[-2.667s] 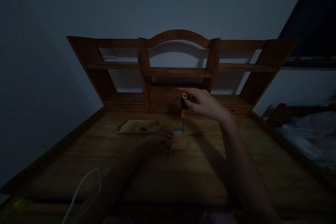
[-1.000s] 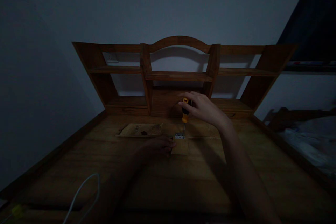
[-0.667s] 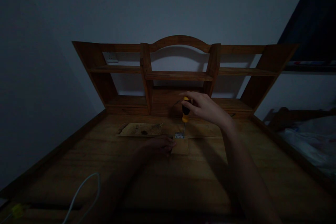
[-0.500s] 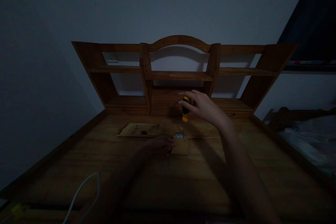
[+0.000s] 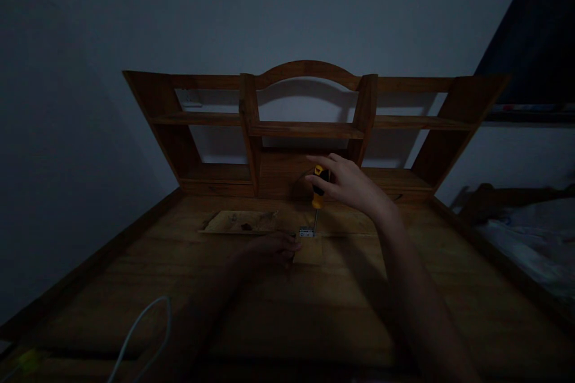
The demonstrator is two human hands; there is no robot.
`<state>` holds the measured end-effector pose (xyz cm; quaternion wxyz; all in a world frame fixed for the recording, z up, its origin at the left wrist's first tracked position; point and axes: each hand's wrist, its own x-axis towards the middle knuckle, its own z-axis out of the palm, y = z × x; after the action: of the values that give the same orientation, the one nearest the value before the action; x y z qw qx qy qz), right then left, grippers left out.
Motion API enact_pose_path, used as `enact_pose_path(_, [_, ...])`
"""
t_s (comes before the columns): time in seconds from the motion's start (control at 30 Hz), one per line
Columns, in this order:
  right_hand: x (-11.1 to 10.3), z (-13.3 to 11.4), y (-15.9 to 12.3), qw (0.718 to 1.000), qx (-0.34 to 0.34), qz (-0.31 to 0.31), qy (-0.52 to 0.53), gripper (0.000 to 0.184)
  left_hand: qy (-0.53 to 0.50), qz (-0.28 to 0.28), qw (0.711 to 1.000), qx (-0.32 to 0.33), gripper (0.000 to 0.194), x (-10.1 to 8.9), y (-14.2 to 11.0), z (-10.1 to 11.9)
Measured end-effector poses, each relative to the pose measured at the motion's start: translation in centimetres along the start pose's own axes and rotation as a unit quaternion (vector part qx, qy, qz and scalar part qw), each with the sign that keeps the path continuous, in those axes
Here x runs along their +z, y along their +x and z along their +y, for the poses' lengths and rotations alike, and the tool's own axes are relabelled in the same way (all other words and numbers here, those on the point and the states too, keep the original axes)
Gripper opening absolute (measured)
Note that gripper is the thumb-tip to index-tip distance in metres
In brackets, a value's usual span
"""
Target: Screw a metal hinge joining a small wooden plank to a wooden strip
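Head view: the right hand [image 5: 345, 179] pinches the black-and-yellow handle of a screwdriver [image 5: 317, 199] between thumb and fingers just right of the frame's centre, index finger stretched out over the handle's top. Its shaft points nearly straight down, the tip at the right end of a small metal hinge [image 5: 306, 232]; whether it sits in a screw is too small to tell. Below the hinge is a pale square wood piece [image 5: 308, 251], and the left hand [image 5: 272, 246] lies low at its left edge, fingers bent together; whether they pinch anything I cannot tell. Left of the hinge, near the left hand, lies a rough wooden slat [image 5: 240, 221]. Desktop [image 5: 442, 287] spreads from there toward the lower left and lower right, bounded by a left rim [image 5: 105, 254] and a right rim [image 5: 489, 246]. Behind stands a wooden shelf unit [image 5: 305, 129]; a white cable [image 5: 139, 318] loops at lower left.
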<state>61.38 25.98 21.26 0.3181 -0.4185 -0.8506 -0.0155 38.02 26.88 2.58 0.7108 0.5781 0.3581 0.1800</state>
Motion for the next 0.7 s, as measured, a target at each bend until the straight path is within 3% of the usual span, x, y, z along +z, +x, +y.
enact_pose_path(0.17, [-0.62,-0.16,-0.19,0.999,-0.012,-0.027,0.017,0.057,-0.012,-0.04,0.999,-0.014,0.044,-0.24,-0.09,0.05])
enact_pose_path(0.37, [-0.39,-0.26,-0.08,1.0,-0.025,-0.003,0.016,0.042,-0.017,-0.035,0.999,-0.012,0.044,-0.19,-0.04,0.09])
enact_pose_path(0.57, [-0.49,-0.29,-0.12,1.0,0.004,-0.024,0.003,0.058,-0.014,-0.047,0.999,-0.019,0.046,-0.07,-0.04,0.32])
enact_pose_path(0.7, [-0.69,-0.37,-0.15,0.999,-0.001,-0.03,0.017,0.056,-0.017,-0.025,0.999,-0.02,0.045,0.09,-0.24,0.45])
